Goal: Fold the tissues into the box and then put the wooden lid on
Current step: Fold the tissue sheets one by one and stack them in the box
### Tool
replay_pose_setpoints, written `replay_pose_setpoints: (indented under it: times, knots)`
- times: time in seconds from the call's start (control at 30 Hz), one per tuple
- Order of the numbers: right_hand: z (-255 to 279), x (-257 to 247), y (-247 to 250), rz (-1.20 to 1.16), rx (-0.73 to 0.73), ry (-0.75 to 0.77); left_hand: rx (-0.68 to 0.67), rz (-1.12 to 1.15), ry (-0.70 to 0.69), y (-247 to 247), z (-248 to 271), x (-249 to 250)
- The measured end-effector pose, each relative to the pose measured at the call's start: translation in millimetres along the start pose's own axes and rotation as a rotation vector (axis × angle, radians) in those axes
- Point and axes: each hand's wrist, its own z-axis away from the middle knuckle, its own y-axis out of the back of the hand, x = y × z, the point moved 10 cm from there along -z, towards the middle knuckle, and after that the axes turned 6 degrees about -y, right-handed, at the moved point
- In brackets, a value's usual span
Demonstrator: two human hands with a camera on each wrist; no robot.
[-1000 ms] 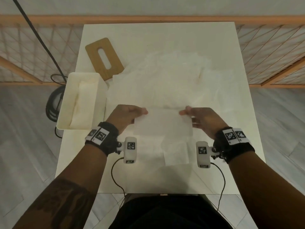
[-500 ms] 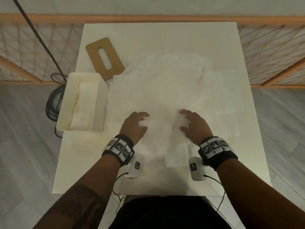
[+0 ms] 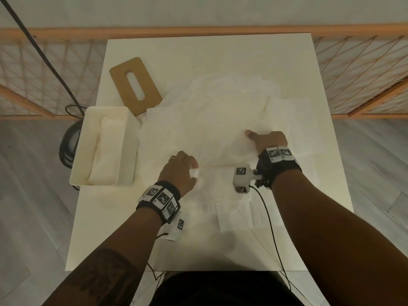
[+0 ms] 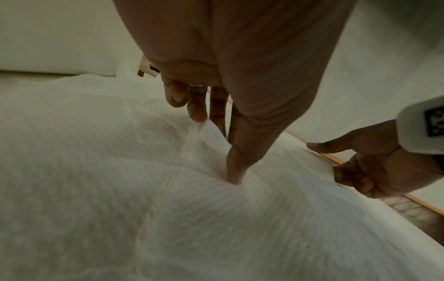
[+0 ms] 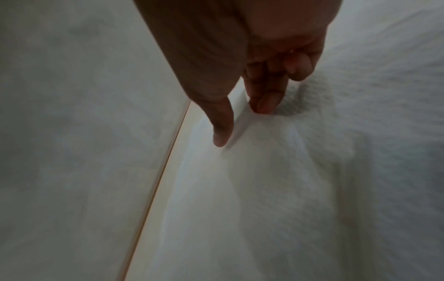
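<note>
We pinch tissue [image 3: 220, 155] on table [image 3: 220, 54] — left hand [image 3: 178, 171] and right hand [image 3: 268, 141] each nip one edge. Advise: keep taut, align corners, crease — then into box [image 3: 132, 138]; lid [image 3: 134, 85] waits beyond.

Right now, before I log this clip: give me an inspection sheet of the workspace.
Surface: white table, mostly covered by tissues.
Job's things: open box at the left edge with folded tissues inside; wooden lid flat beyond it; loose tissue pile mid-table.
Clutter: nothing seen.
Grippers: left hand pinches a tissue; right hand pinches a tissue edge.
Cables: thin wrist-camera leads; black cable to the floor.
Surroundings: wooden lattice railing, grey floor.
</note>
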Motion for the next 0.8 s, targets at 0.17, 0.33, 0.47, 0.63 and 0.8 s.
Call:
replay_pose_setpoints:
  times: [0.17,0.33,0.47,0.63,0.8]
  knots:
    - [-4,1,4,-0.297,-0.109,-0.014,-0.038,-0.027,-0.012,2,-6,-2]
    - [13,-9,9,-0.479,-0.189,0.166,0.103,0.273,0.034,34,-22,1]
    - [12,-12,28,-0.253,-0.022,0.284,0.117,0.342,0.029,50,-40,13]
    - [10,-9,39,0.000,0.100,0.298,0.011,0.237,0.054,35,-51,13]
    - [33,-24,68,-0.103,0.171,0.463,0.064,0.291,0.045,37,-50,14]
